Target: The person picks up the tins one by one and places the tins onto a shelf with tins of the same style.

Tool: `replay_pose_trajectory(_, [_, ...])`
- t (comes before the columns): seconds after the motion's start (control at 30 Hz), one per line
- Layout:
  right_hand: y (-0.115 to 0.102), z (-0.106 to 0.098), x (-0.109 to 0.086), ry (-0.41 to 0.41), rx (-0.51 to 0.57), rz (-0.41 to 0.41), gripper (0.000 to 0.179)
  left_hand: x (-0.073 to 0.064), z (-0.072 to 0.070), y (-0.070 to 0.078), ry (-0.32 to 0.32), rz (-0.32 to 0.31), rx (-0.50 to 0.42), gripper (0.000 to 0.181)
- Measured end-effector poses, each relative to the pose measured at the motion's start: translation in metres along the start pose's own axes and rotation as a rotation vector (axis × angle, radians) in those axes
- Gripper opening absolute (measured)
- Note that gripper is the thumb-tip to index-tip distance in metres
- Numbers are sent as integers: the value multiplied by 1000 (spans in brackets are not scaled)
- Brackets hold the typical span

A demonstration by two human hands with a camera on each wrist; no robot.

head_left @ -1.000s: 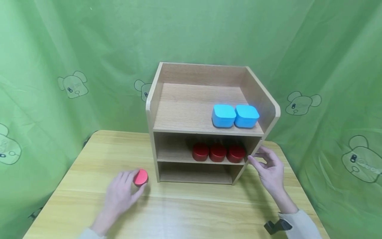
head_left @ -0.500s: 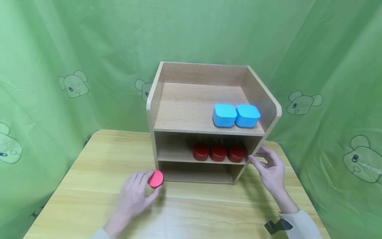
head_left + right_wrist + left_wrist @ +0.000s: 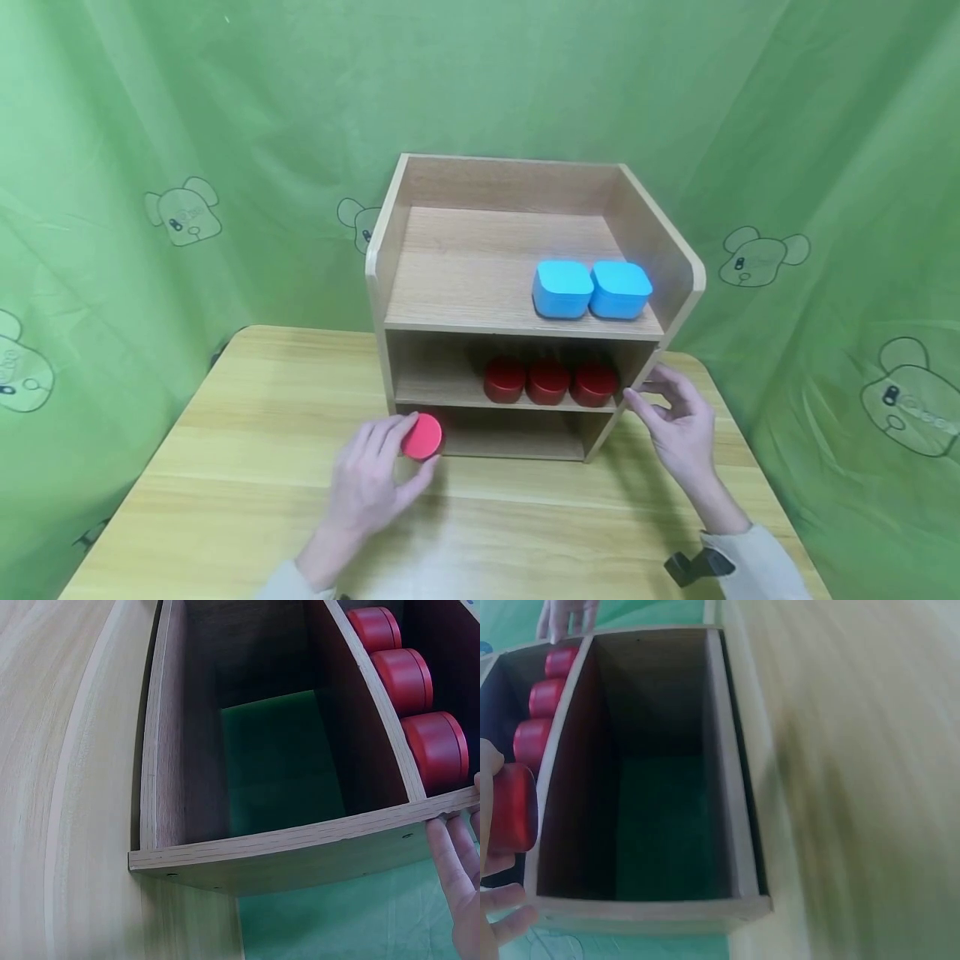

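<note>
Thumb and fingers of my left hand point(image 3: 375, 479) grip a red round tin point(image 3: 422, 437) with a flat lid. It is in front of the lower left part of the wooden shelf unit point(image 3: 487, 327). In the left wrist view the tin point(image 3: 514, 808) appears beside the middle board. My right hand point(image 3: 678, 425) holds the front edge of the shelf's right side panel, thumb at the edge and fingers along the outer face. Three dark red tins point(image 3: 547, 383) stand in a row on the middle shelf, toward the right.
Two light blue rounded boxes point(image 3: 591, 289) sit side by side on the top shelf at the right. The unit stands on a wooden table point(image 3: 225, 467). Behind it hangs a green curtain point(image 3: 285, 108) with printed animal heads.
My left hand has carried the red tin rightward, from the table area left of the shelf to the front of its lower left part. The right hand stays at the side panel.
</note>
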State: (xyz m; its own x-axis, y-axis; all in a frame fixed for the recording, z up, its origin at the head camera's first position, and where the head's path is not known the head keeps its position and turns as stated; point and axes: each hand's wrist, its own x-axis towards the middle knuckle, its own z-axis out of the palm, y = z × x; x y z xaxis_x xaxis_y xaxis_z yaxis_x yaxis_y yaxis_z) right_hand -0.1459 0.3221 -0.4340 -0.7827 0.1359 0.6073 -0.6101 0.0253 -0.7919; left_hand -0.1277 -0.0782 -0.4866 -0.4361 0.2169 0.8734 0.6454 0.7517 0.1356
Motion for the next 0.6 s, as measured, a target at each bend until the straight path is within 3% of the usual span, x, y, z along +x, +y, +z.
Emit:
replay_pose_trajectory(0.3, [1,0,-1,3,1,0,48,21,9,14,46,-28,5,57])
replay_pose_trajectory(0.6, [0,1,-1,8,-1,9,48,42,19,22,45,-2,68,56])
